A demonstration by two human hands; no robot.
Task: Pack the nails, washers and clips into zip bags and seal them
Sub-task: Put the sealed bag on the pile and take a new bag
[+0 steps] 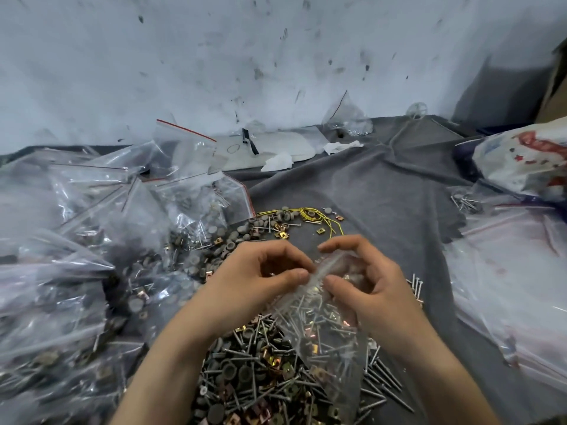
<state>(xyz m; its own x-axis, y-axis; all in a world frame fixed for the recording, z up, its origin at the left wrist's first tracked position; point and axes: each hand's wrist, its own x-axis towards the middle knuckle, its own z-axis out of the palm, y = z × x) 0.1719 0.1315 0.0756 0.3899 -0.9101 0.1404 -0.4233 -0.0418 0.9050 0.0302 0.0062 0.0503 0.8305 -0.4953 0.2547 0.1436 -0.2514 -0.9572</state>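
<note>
1. Head view: pinching the mouth of a bag (325, 326) from both sides, left hand (260, 271) and right hand (365, 280) each clamped on the plastic, thumb against curled forefinger, tips nearly meeting.
2. Trailing from the fingers back toward the wrists: the bag's body, holding nails and clips, resting on the pile (254, 363) of nails, washers and clips.
3. Beyond the fingertips: scattered washers and yellow wire (319, 217) on grey cloth (368, 194). Out past the left knuckles: filled bags (92, 240). Just outside the right palm: loose nails (414, 286).
4. Likely trouble:
   - pressing the zip with a nail shaft or clip caught across the mouth, leaving a gap in the seal;
   - nail points pushing through thin plastic if squeezed hard;
   - tilting the bag while unsealed, spilling onto the pile.
5. Hard to tell:
   - whether the zip is already closed, the strip being crumpled and blurred between the thumbs;
   - washers inside the bag, lost against the pile beneath;
   - left fingertips, tucked under the palm;
   - the bag's bottom, cut off at the lower edge.
</note>
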